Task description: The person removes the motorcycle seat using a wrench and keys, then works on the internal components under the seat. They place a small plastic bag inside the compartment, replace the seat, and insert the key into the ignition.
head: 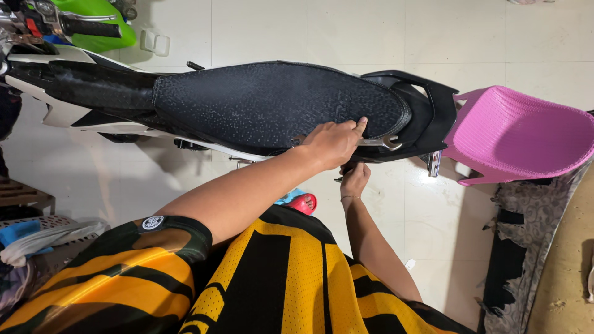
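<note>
A round white patch [152,222] sits on the dark sleeve at lower left; the black textured motorcycle seat [272,102] stretches across the middle; the left hand [333,142] is clamped on a silver wrench [382,142] at the seat's rear edge; the right hand [354,180] is just below, its grip hidden; a pink plastic chair [520,133] stands at right.

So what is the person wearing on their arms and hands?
Both hands are bare, no gloves. The left hand comes from a short sleeve of a yellow-and-black striped mesh jersey, with a dark cuff carrying a small round white badge. The right hand has a thin band around its wrist. Both forearms are uncovered.
</note>
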